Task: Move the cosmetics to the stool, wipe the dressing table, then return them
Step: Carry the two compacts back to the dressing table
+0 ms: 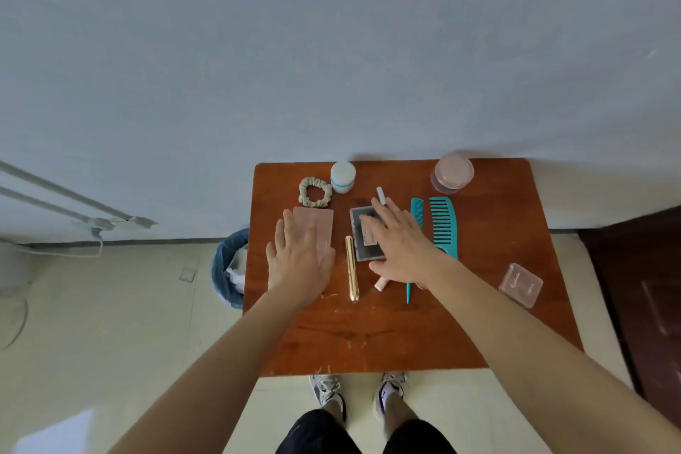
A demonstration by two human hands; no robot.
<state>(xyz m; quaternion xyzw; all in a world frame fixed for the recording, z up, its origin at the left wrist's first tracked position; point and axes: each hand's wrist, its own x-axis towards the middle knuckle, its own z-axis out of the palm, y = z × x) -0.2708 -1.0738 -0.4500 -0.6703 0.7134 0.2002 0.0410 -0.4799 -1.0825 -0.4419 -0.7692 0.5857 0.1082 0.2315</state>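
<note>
Cosmetics lie spread over the brown wooden dressing table [387,335]. My left hand [300,265], fingers straight, hovers over the near end of a pink flat case [317,223]. My right hand [400,245], fingers spread, is above a grey compact [363,238]. Between the hands lies a gold tube [352,269]. A beige scrunchie [315,192] and a white jar [343,177] sit at the back left. A pink jar [452,173] stands at the back right. Two teal combs [444,225] lie to the right of my right hand. A clear pink box [520,284] rests near the right edge.
A blue waste bin [230,267] stands on the floor against the table's left side. A white wall [331,66] runs behind the table. A dark wooden surface [641,291] lies to the right. My feet [359,392] are under the near edge.
</note>
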